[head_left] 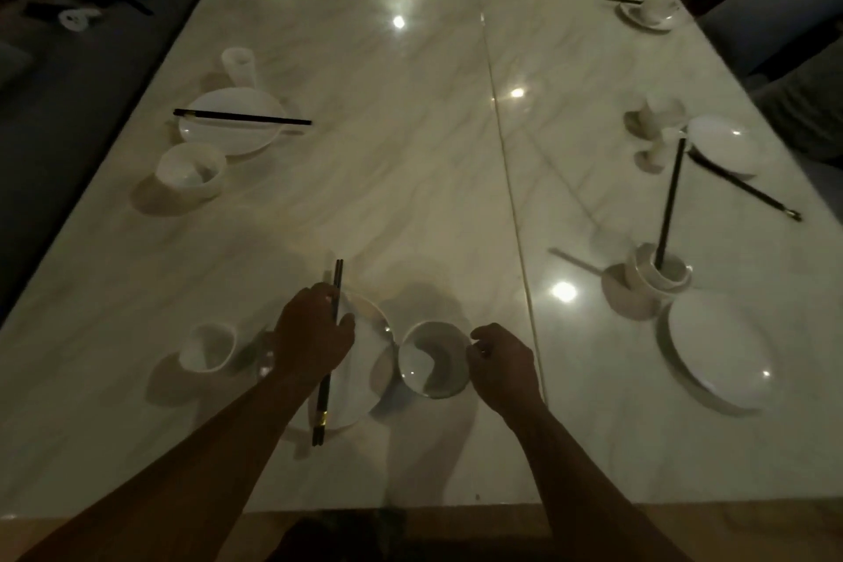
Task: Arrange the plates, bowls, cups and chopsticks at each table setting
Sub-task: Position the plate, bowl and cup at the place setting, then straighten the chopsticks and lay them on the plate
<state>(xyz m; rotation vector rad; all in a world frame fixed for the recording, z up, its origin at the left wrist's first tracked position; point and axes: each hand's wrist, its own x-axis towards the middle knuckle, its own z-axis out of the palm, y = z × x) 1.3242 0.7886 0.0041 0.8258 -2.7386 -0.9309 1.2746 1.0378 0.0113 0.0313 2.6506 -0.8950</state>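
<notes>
At the near setting a white plate (365,361) lies on the marble table (410,178). My left hand (314,333) hovers over the plate's left side, shut on a pair of black chopsticks (325,397) that point away from me. A white bowl (433,361) stands just right of the plate. My right hand (502,367) grips the bowl's right rim with thumb and fingers. A white cup (207,347) stands left of my left hand.
At the left are a plate with chopsticks across it (230,126), a bowl (191,171) and a cup (237,66). At the right are a plate (720,351), a cup holding one upright chopstick (659,274), another plate (725,146) and a loose chopstick (748,189). More settings lie at the far end.
</notes>
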